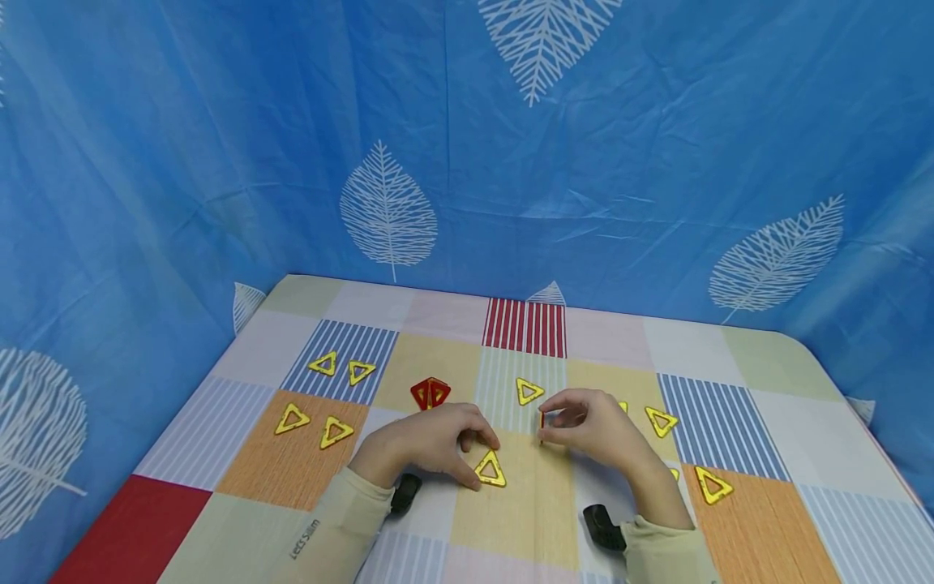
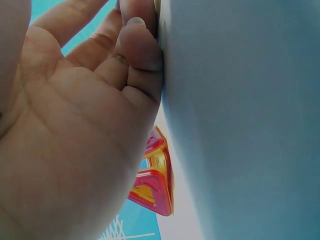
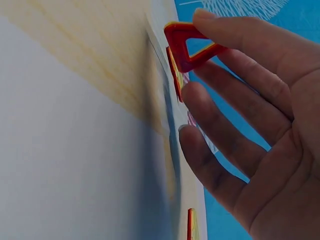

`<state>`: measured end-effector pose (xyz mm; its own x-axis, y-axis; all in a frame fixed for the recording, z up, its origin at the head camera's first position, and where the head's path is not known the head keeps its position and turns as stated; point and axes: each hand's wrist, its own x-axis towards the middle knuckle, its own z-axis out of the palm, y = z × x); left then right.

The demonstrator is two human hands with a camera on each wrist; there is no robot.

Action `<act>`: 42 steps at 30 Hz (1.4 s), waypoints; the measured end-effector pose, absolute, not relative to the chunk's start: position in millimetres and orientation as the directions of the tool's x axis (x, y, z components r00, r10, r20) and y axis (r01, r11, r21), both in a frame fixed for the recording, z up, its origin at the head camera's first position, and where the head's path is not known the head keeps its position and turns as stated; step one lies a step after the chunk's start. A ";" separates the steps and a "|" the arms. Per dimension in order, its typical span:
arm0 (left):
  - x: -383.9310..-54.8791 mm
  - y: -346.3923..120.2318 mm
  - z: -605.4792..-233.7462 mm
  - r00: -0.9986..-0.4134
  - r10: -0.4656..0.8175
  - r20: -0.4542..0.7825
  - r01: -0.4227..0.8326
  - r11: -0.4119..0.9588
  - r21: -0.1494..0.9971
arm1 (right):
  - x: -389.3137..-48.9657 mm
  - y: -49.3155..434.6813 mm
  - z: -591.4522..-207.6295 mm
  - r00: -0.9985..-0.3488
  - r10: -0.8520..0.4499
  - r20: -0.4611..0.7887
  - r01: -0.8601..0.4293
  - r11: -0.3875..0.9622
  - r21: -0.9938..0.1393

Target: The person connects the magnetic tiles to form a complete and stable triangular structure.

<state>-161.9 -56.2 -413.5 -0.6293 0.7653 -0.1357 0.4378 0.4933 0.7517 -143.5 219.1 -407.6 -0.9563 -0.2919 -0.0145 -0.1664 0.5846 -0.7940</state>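
My right hand pinches a red and yellow triangle tile between thumb and forefinger. In the head view that tile stands edge-on above the table, a thin line at the fingertips. My left hand rests on the table, its thumb and forefinger at two corners of a yellow triangle tile lying flat. That tile is hidden in the left wrist view, where several fingers curl against the tabletop. Behind the left hand stands a small red pyramid of joined triangle tiles, also visible past the palm as red and yellow pieces.
Several yellow triangle tiles lie at the left. One triangle tile sits just beyond the right hand, and others lie to the right, two partly covered by the right arm. A patchwork cloth covers the table; a blue curtain hangs behind.
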 end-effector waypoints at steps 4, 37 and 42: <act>-161.9 -56.4 -415.0 -0.634 0.760 -0.142 0.426 0.496 0.757 | -144.2 218.3 -408.4 -0.944 -0.331 -0.005 -0.189 0.552 -0.812; -160.2 -53.6 -411.5 -0.682 0.716 -0.152 0.380 0.524 0.762 | -138.8 196.6 -409.8 -0.815 -0.570 -0.105 -0.123 0.348 -0.929; -160.5 -53.3 -413.1 -0.684 0.714 -0.151 0.378 0.524 0.764 | -139.1 193.1 -413.1 -0.801 -0.589 -0.105 -0.129 0.343 -0.931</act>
